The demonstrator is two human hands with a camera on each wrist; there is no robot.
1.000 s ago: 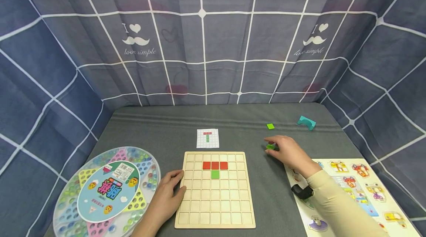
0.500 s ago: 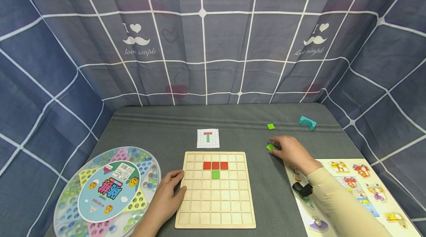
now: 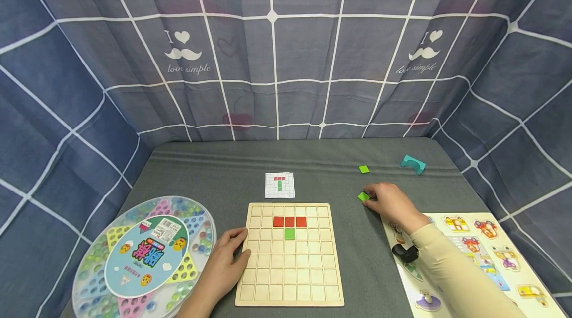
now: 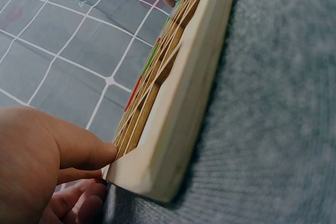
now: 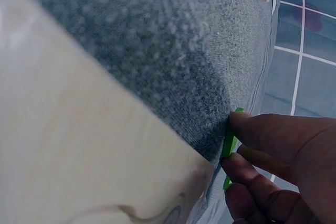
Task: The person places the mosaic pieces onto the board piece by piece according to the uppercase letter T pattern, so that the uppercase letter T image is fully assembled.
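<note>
Head cam: dk gray cloth (image 3: 214, 169) under board (image 3: 289, 278), gridded curtain (image 3: 299, 50) behind + L/R.

Head view evenly lit, sharp; wrist views dimmer, right one's near board (image 5: 105, 150) blurred.

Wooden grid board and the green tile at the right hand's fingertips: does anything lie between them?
Only bare grey cloth lies between the wooden grid board and that green tile; the head view shows it.
</note>
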